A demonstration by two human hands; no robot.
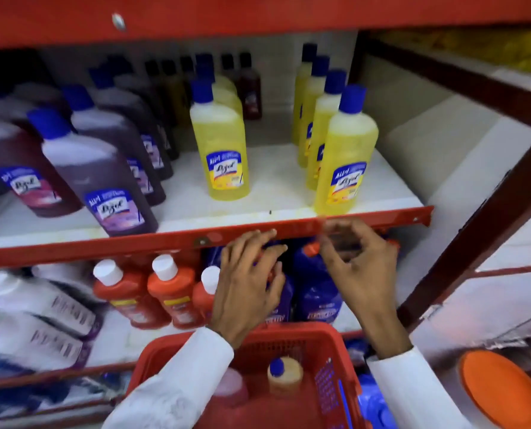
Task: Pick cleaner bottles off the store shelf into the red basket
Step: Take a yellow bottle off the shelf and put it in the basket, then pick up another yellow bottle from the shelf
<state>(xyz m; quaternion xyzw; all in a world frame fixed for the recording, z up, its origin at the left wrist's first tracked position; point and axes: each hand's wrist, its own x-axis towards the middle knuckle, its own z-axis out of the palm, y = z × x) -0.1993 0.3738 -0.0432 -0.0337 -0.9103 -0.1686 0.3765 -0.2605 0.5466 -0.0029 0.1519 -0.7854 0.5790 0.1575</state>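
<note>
The red basket (335, 339) sits below the shelves at the bottom centre. It holds a pale orange bottle with a blue cap (284, 374) and a pink bottle (230, 388). On the lower shelf stand dark blue cleaner bottles with orange caps. My left hand (248, 280) is wrapped over the top of one blue bottle (278, 308), hiding its cap. My right hand (357, 258) hovers with fingers apart just beside the orange cap of the neighbouring blue bottle (316, 292). Both sleeves are white.
Yellow bottles (223, 144) and purple bottles (103, 181) fill the upper shelf behind its red front edge (165, 239). Red bottles with white caps (168, 292) and white bottles (41, 305) stand left of my hands. A dark red upright (474, 230) and an orange lid (502, 388) lie to the right.
</note>
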